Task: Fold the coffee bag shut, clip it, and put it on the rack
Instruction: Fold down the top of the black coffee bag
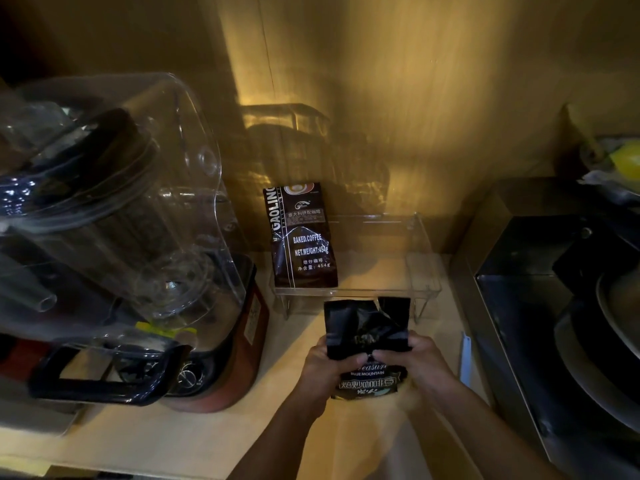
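Note:
A black coffee bag [363, 327] marked Blue Mountain stands on the wooden counter just in front of a clear acrylic rack [422, 268]. Its torn top is open and crumpled. My left hand [329, 365] grips the bag's left side and my right hand [419, 362] grips its right side, thumbs pressed on the front. A pale blue clip-like strip [465, 358] lies on the counter to the right of my right hand. No clip is on the bag.
A second dark coffee bag [303, 240] stands on the rack's left end. A large blender [131, 244] with a clear cover fills the left. A black machine [561, 306] stands at the right. The wooden wall is close behind the rack.

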